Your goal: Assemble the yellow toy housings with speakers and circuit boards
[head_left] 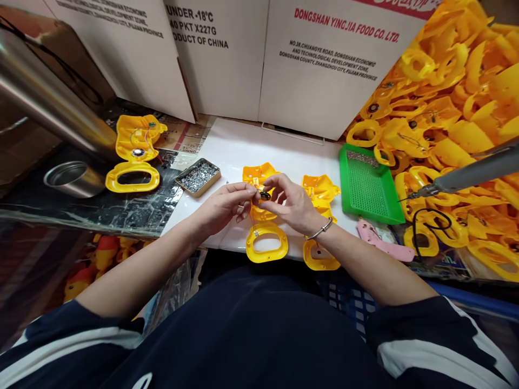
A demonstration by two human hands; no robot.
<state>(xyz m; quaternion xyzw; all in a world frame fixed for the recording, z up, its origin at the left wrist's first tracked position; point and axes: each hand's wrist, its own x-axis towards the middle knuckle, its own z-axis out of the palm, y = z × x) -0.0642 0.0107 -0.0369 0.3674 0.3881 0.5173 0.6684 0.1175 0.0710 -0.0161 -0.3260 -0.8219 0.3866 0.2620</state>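
A yellow plastic toy shell (264, 242) lies on the white table (243, 146) in front of me. My left hand (225, 205) and my right hand (292, 205) meet over its upper half. Both pinch a small round black part (264, 196) with thin wires trailing from it. A second yellow shell (320, 190) lies just right of my right hand, partly under my wrist, which wears a thin bracelet. A third, assembled shell (135, 154) rests at the far left on a dark surface.
A small tin of screws (198, 176) sits left of my hands. A green tray (367, 189) holds more screws at its far end. A pink tool (383, 243), a grey powered tool (474, 173), a heap of yellow shells (454, 108), cardboard boxes (324, 59) and a steel cup (73, 178) surround the table.
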